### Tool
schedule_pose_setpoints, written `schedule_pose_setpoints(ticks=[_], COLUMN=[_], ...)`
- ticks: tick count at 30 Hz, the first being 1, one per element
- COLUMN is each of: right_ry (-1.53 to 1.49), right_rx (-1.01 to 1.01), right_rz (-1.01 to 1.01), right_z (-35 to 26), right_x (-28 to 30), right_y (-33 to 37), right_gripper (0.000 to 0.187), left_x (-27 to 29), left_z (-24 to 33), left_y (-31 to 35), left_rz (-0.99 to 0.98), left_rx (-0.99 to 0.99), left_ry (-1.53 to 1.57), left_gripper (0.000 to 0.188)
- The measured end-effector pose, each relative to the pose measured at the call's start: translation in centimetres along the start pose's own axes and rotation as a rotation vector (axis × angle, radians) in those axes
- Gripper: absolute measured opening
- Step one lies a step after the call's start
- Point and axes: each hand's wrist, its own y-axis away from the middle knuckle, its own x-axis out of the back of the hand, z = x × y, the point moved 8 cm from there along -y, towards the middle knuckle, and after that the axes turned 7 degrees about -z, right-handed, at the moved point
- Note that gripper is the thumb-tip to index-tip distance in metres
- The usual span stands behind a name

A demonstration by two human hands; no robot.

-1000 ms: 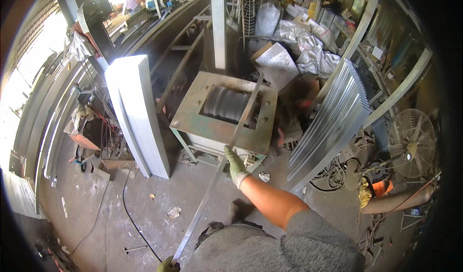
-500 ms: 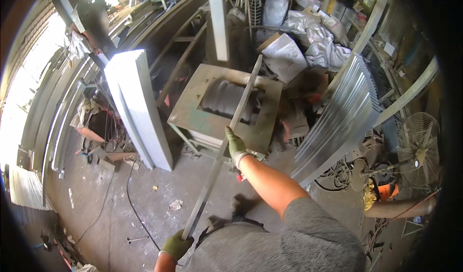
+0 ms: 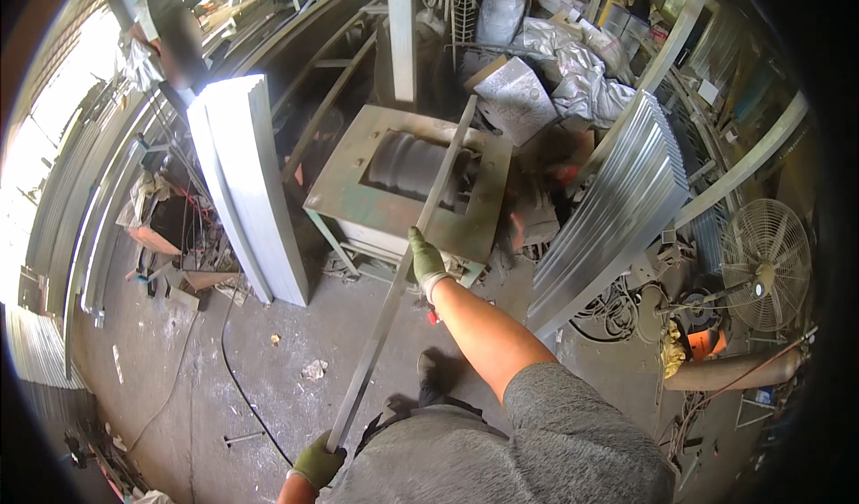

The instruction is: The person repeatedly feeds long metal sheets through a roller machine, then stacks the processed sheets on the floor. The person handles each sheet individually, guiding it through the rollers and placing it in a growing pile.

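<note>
Head view: a long flat metal strip [image 3: 403,276] runs on a diagonal, its near end low at the person's left side, its far end up and to the right, lying over the top of a grey-green machine frame [image 3: 344,177]. The strip's long axis points away from the body toward the roller [image 3: 407,164] seated in the frame's opening. The right hand [image 3: 426,261], in a green glove, is closed round the strip about midway along, at the frame's near edge. The left hand [image 3: 318,461], also gloved, grips the near end at the lower edge of the picture. The right hand is the nearer to the machine. A tall white panel [image 3: 255,191] stands left of the frame; corrugated sheets [image 3: 617,209] lean at the right, with a floor fan [image 3: 765,262] beyond.
</note>
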Motion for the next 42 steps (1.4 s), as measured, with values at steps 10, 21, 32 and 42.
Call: schedule_pose_setpoints(ticks=[10, 21, 32, 42], right_ry=[0.053, 0.133, 0.056, 0.261], right_rx=[0.034, 0.137, 0.079, -0.023], right_rz=[0.007, -0.095, -0.061, 0.042], right_z=[2.9, 9.7, 10.9, -1.3], right_x=[-3.6, -8.7, -10.5, 2.8], right_y=[5.4, 11.1, 11.8, -0.8], right_gripper=[0.106, 0.093, 0.078, 0.106], left_x=[-0.6, -5.2, -7.2, 0.2], left_z=[-7.0, -25.7, -30.0, 2.8], left_y=[2.4, -0.1, -3.3, -7.1], left_rz=[0.030, -0.018, -0.004, 0.087], left_rx=[0.004, -0.055, -0.082, 0.013], left_ry=[-0.124, -0.130, 0.105, -0.238], left_gripper=[0.042, 0.045, 0.048, 0.037])
